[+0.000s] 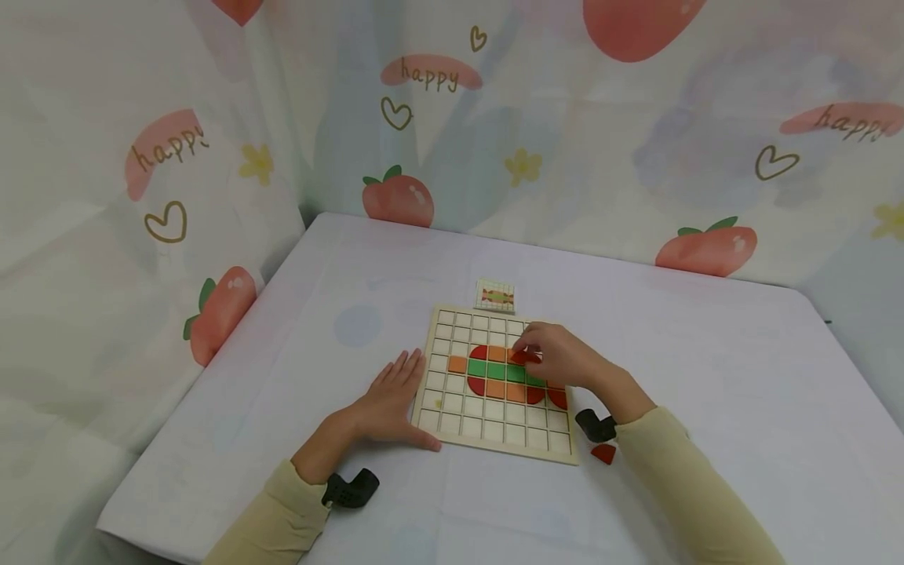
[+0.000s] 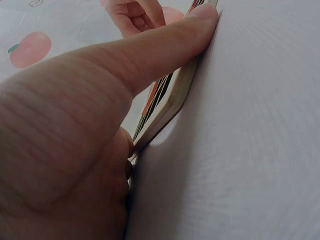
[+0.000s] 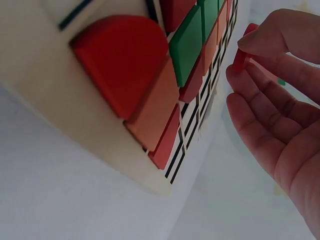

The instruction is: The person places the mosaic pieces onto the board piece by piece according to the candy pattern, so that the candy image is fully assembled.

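A square pale wooden grid board (image 1: 452, 430) lies on the table with red, orange and green tiles making a pattern in its cells. My right hand (image 1: 563, 355) pinches a small red tile (image 3: 242, 59) between thumb and fingertips, over the right part of the pattern. Fingers outstretched, my left hand (image 1: 388, 402) rests against the board's left edge; its thumb (image 2: 170, 42) lies along the near edge. In the right wrist view a red quarter-round tile (image 3: 125, 60) sits by an orange tile (image 3: 156, 107) near the board's rim, with green tiles (image 3: 187, 47) beyond.
A small pattern card (image 1: 497, 296) with a similar coloured design lies just behind the board. One loose red tile (image 1: 604, 453) is on the white tablecloth (image 1: 706, 377), off the board's near right corner and close to the right wrist. Printed curtains stand behind and to the left.
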Demonstrator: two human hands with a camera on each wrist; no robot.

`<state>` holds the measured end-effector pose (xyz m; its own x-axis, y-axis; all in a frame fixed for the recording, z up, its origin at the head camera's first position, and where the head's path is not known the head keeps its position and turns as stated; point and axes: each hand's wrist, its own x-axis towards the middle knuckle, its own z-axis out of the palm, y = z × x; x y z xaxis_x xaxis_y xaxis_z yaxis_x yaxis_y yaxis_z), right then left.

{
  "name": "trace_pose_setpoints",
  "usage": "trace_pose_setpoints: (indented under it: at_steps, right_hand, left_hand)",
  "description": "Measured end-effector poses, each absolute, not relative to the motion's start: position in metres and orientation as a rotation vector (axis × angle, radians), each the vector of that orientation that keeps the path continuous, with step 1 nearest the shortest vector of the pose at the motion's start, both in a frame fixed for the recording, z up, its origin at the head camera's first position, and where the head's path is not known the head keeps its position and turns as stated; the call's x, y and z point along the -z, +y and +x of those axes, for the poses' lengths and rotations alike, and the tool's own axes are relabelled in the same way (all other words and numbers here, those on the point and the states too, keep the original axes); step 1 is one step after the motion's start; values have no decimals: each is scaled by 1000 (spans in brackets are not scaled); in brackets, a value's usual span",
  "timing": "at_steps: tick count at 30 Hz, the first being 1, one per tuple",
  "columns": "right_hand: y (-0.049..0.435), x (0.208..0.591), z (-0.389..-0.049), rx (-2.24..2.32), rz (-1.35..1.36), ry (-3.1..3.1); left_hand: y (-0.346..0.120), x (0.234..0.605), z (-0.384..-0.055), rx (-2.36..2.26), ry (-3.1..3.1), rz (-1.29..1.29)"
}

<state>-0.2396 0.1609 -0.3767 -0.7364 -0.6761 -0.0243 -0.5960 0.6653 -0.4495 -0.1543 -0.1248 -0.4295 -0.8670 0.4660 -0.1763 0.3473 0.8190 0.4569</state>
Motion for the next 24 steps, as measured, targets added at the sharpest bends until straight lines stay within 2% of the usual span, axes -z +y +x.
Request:
trace_pose_setpoints:
  at_steps: [17,24]
  right_hand:
    - [120,373,-258,592,-1200,2627]
    - [105,374,-266,580,-1177,2557]
  left_hand:
    - [-126,426,-153,-617,2707,606]
    - [-126,426,-154,-620,2709,618]
